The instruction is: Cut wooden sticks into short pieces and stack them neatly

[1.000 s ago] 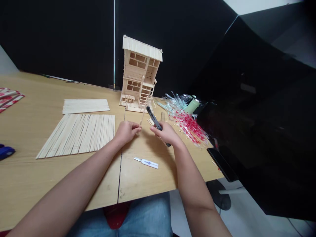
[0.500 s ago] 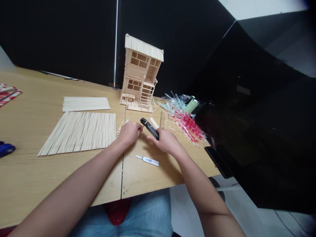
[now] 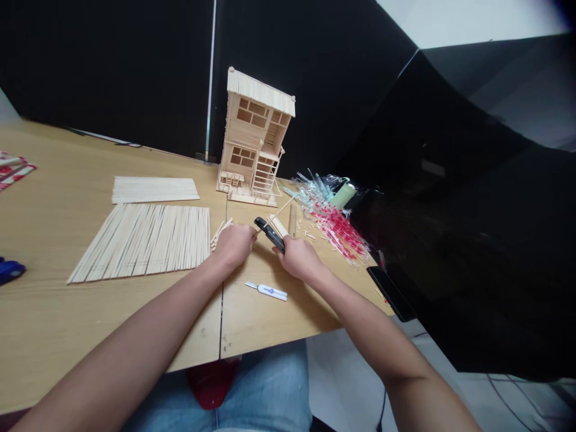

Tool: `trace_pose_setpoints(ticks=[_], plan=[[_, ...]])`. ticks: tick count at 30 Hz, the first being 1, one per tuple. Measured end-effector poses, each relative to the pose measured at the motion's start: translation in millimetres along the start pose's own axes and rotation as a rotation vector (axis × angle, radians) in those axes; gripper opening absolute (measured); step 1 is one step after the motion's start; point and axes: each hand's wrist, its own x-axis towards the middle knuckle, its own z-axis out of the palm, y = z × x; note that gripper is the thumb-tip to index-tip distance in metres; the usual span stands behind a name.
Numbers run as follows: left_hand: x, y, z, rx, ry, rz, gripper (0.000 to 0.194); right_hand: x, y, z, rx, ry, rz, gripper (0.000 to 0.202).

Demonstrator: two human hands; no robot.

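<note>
My left hand pinches a thin wooden stick, which slants up and away to the right. My right hand is wrapped round the lower end of a black plier-like tool. The tool's head is close to my left fingertips, and the stick crosses it there. Whether its jaws are closed on the stick is too small to tell. Short cut sticks lie beside my left hand, and a few more pale strips lie just beyond the tool. A white-handled craft knife rests nearer to me.
A model house of sticks stands at the back. Left of it lie a row of long sticks and a shorter stack. A ruler, red-and-clear plastic packaging, a green cylinder and a black phone are on the right.
My right fingers and thumb have closed in round the black tool's handles. The stick now leans lower to the right. The view has shifted slightly.
</note>
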Motion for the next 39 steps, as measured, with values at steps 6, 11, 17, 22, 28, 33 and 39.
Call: trace_pose_setpoints(ticks=[6,11,17,22,28,33,39], plan=[[-2,6,-2.3,0.028,-0.020,0.006,0.033,2,9,7,0.008,-0.001,-0.015,0.031],[-4,7,-3.3,0.022,-0.004,0.004,0.033,-2,12,4,-0.005,0.025,-0.042,0.043],[-2,5,-3.3,-0.003,0.031,0.013,0.033,-7,10,1,-0.029,0.059,0.040,0.070],[-2,3,-2.6,-0.014,0.026,0.016,0.034,-2,10,8,-0.010,0.059,0.028,0.057],[-3,5,0.7,0.015,-0.012,0.002,0.034,5,13,12,-0.026,-0.003,0.045,0.039],[-2,5,1.4,0.009,-0.006,-0.002,0.035,5,14,13,-0.035,0.002,0.031,0.038],[-4,5,1.0,-0.005,-0.008,0.002,0.034,4,15,13,-0.033,-0.004,0.034,0.039]])
